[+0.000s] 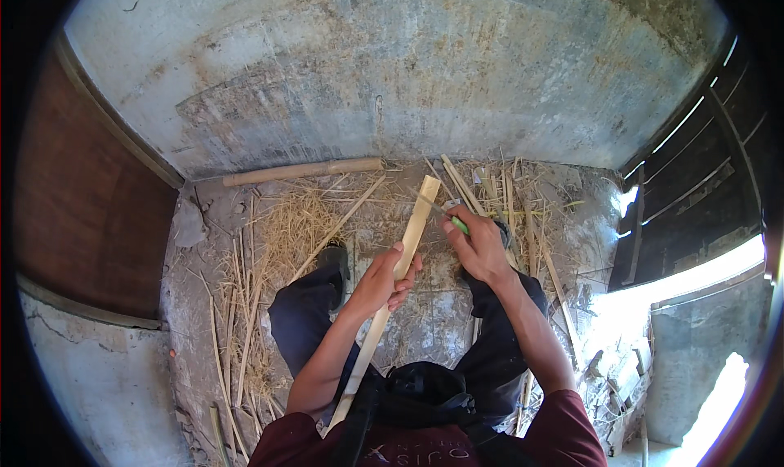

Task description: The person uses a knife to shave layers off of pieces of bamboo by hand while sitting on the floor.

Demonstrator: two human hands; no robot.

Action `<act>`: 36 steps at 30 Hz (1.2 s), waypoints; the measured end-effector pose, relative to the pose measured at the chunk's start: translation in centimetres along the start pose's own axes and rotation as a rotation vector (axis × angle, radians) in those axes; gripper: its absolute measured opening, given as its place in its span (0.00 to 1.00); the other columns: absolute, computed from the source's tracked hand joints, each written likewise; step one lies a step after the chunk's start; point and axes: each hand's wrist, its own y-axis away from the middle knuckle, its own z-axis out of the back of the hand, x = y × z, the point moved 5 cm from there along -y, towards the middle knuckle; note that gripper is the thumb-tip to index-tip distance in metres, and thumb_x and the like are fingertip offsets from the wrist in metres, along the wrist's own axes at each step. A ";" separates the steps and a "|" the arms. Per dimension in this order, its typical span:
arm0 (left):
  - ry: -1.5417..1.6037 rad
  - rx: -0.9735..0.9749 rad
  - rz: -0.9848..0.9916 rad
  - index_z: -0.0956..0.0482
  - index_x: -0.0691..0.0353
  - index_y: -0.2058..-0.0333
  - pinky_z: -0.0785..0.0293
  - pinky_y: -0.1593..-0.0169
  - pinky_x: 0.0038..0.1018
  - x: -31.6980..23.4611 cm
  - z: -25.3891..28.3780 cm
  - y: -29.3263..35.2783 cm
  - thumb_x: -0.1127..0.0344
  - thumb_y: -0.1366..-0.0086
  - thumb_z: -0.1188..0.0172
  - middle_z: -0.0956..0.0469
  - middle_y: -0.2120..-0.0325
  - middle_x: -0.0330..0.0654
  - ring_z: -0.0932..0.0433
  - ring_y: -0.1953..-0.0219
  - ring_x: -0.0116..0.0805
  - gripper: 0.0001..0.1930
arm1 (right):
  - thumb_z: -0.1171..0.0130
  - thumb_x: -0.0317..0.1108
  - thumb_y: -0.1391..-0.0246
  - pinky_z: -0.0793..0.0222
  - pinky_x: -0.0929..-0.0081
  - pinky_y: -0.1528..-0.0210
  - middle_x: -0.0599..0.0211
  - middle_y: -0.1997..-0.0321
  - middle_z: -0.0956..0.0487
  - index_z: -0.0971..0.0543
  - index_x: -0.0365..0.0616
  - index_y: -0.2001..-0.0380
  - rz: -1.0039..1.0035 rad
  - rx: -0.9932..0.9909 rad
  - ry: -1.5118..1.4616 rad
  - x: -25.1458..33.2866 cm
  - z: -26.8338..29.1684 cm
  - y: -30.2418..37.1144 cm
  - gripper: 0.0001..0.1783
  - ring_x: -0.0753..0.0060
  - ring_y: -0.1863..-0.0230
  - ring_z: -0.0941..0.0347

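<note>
A long, flat, pale bamboo strip point(414, 227) slants up from my lap, its far end pointing away from me. My left hand point(385, 279) is wrapped round the strip near its middle. In my right hand point(479, 250) is a knife point(459, 223) with a green handle, gripped in closed fingers. Its thin blade reaches left to the strip's far part and appears to lie against it; the exact contact is too small to tell. The strip's near end passes beside my dark clothing at the lower edge.
Shavings point(298, 226) and several thin strips litter the floor around my feet. A round bamboo pole point(302, 171) lies along the base of the stained wall point(392, 83). On the left is a brown door panel point(94, 189); on the right, dark boards point(694, 181) and rubble point(625, 377).
</note>
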 end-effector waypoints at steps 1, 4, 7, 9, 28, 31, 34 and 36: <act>-0.006 0.003 -0.004 0.27 0.64 0.58 0.41 0.84 0.24 0.0 -0.1 0.0 0.44 0.14 0.68 0.41 0.82 0.30 0.42 0.89 0.21 0.29 | 0.42 0.38 0.30 0.28 0.52 0.64 0.49 0.73 0.19 0.22 0.40 0.53 0.009 -0.020 -0.011 -0.5 0.1 0.0 0.12 0.40 0.70 0.19; -0.010 0.012 -0.015 0.27 0.64 0.58 0.40 0.85 0.24 -0.1 -0.2 -0.1 0.44 0.14 0.68 0.41 0.83 0.30 0.42 0.89 0.21 0.29 | 0.42 0.39 0.29 0.28 0.52 0.63 0.49 0.74 0.20 0.22 0.40 0.52 0.033 -0.055 -0.030 -1.5 0.0 -0.1 0.13 0.39 0.69 0.20; 0.016 0.021 -0.020 0.27 0.64 0.58 0.40 0.85 0.24 0.0 -0.2 -0.2 0.44 0.14 0.67 0.41 0.83 0.30 0.42 0.89 0.21 0.29 | 0.41 0.39 0.29 0.28 0.53 0.62 0.50 0.73 0.20 0.21 0.41 0.51 0.068 -0.042 -0.003 -1.0 0.1 0.0 0.13 0.39 0.68 0.20; 0.039 0.014 -0.021 0.27 0.64 0.58 0.41 0.85 0.25 0.2 0.1 -0.3 0.44 0.15 0.67 0.41 0.83 0.30 0.42 0.89 0.21 0.29 | 0.39 0.38 0.30 0.27 0.54 0.63 0.50 0.72 0.20 0.20 0.42 0.49 0.118 -0.029 0.035 -0.3 0.2 0.0 0.13 0.41 0.69 0.20; -0.115 -0.073 -0.046 0.32 0.59 0.63 0.42 0.83 0.24 1.2 1.5 -0.3 0.40 0.14 0.67 0.43 0.82 0.28 0.44 0.87 0.20 0.29 | 0.25 0.28 0.43 0.19 0.65 0.63 0.62 0.62 0.10 0.09 0.45 0.60 0.188 -0.227 0.128 -1.0 3.9 0.1 0.07 0.58 0.64 0.13; -0.124 -0.068 -0.045 0.28 0.62 0.59 0.42 0.83 0.25 1.5 1.6 -0.4 0.39 0.14 0.66 0.41 0.81 0.28 0.43 0.87 0.20 0.31 | 0.25 0.28 0.44 0.19 0.66 0.63 0.61 0.62 0.10 0.09 0.45 0.60 0.184 -0.233 0.116 -1.0 4.2 0.3 0.08 0.58 0.64 0.12; -0.116 -0.070 -0.057 0.29 0.62 0.60 0.42 0.83 0.25 1.4 1.7 -0.4 0.39 0.15 0.66 0.41 0.81 0.28 0.43 0.87 0.20 0.31 | 0.25 0.28 0.44 0.19 0.67 0.63 0.60 0.61 0.10 0.09 0.45 0.60 0.208 -0.174 0.065 -0.8 4.0 0.4 0.08 0.58 0.62 0.11; -0.114 -0.063 -0.058 0.29 0.62 0.61 0.41 0.83 0.25 1.5 1.7 -0.4 0.39 0.15 0.66 0.41 0.81 0.29 0.43 0.87 0.20 0.31 | 0.25 0.28 0.43 0.19 0.68 0.62 0.60 0.60 0.10 0.09 0.44 0.60 0.214 -0.141 0.076 -0.7 3.9 0.5 0.07 0.58 0.61 0.11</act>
